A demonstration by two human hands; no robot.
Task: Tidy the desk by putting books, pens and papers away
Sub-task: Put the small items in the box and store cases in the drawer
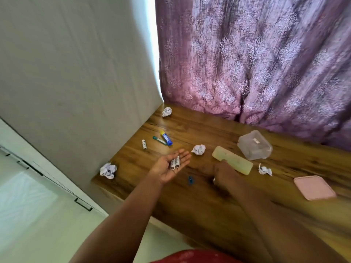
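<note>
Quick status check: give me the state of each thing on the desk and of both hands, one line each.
Left hand: open, palm up, two white markers resting in it.
Right hand: down on desk, blurred.
Clear container: lying tipped, lid off.
Pink lid: flat, apart from container.
Paper balls: crumpled, scattered.
Blue marker: lying capped.

Daylight glares beside the curtain (256, 63) — right forearm motion-blurred

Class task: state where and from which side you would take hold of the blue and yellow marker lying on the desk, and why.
Grip the marker around the middle of its barrel, coming from above. It lies flat on the desk, and the green pen sits close on one side, so pinch carefully across it.
</note>
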